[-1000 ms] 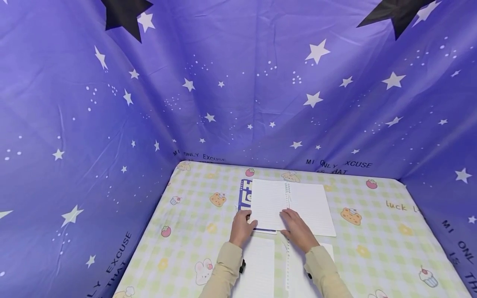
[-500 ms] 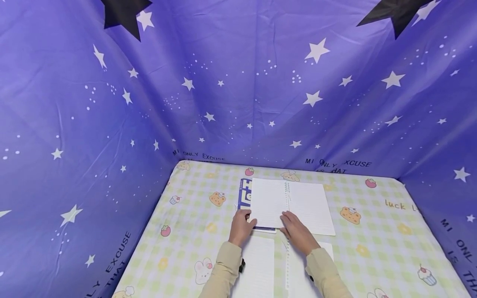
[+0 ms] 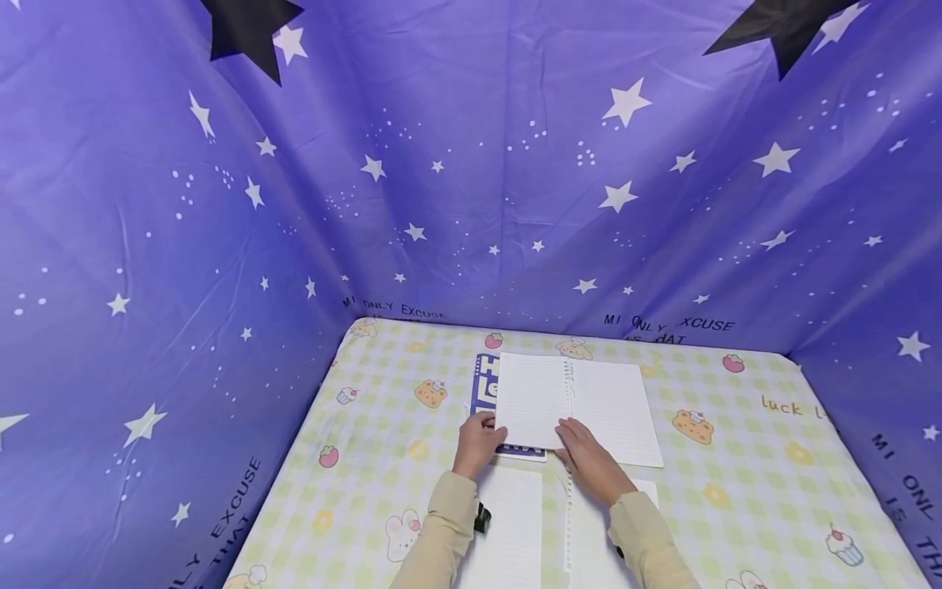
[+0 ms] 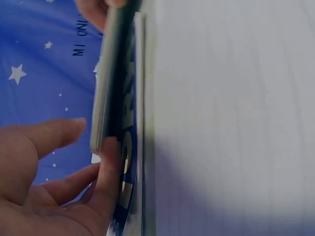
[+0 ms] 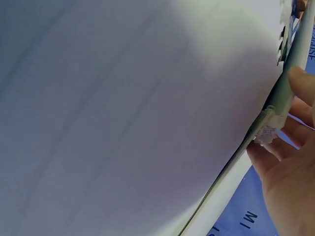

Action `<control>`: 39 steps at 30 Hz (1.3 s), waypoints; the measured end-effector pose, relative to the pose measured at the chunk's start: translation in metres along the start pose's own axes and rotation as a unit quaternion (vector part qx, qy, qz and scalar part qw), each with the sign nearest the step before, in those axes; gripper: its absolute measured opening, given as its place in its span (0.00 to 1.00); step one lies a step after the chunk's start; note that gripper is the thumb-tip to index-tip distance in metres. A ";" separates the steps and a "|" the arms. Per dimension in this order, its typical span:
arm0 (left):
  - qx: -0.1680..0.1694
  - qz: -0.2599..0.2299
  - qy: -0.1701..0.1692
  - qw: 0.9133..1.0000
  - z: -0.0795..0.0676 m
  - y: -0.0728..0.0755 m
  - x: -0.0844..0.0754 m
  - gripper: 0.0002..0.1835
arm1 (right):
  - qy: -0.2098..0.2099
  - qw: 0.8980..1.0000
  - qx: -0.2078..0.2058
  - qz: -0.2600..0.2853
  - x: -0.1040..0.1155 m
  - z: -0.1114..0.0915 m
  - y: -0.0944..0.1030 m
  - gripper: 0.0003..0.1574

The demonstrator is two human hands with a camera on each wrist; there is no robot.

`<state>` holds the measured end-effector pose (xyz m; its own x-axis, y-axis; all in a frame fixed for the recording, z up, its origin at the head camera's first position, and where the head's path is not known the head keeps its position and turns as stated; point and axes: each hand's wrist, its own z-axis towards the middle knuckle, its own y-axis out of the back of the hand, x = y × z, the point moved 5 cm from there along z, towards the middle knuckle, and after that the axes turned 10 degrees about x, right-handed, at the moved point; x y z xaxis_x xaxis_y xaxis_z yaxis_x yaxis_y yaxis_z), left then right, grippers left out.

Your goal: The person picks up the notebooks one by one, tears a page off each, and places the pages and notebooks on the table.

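A spiral notebook point(image 3: 533, 401) lies spread on the table with blank lined pages up. Its left half is raised a little over a blue cover with white letters point(image 3: 484, 393); whether that cover is its own I cannot tell. At its lower left corner my left hand point(image 3: 478, 446) grips the page block point(image 4: 106, 88), thumb on one side and fingers on the other, between block and cover. My right hand point(image 3: 592, 462) pinches the lower edge beside the spiral. The right wrist view shows that hand point(image 5: 290, 172) with its thumb on the notebook and fingers beneath.
Nearer the person lie a lined white page point(image 3: 508, 523) and another white page with a holed left edge point(image 3: 596, 540), both partly under the forearms. A green-checked cloth point(image 3: 736, 491) covers the table. Blue star-printed curtains point(image 3: 500, 204) surround it on the visible sides.
The notebook's left half has risen slightly at its lower edge, so more white lettering on the blue cover shows below it. Both hands stay in nearly the same places.
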<state>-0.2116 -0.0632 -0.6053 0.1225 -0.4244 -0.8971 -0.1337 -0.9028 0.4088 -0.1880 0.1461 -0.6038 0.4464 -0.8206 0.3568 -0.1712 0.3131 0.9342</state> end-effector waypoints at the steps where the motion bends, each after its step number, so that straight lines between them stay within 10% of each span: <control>1: 0.001 -0.009 0.006 1.000 0.001 0.001 0.000 0.22 | 0.000 1.000 -0.001 0.001 0.000 0.000 0.000 0.26; 20: 0.039 -0.133 0.000 0.990 0.004 0.004 -0.024 0.27 | -0.010 0.999 -0.033 0.029 0.015 0.012 0.001 0.31; 39: 0.047 -0.128 -0.081 0.987 -0.002 -0.007 -0.072 0.25 | -0.033 0.994 -0.077 0.073 0.020 0.013 0.017 0.32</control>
<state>-0.2176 -0.0263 -0.5430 0.0054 -0.1598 -0.9871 -0.2109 -0.9651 0.1551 -0.1930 0.1290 -0.5803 0.3672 -0.7894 0.4919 -0.0910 0.4958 0.8636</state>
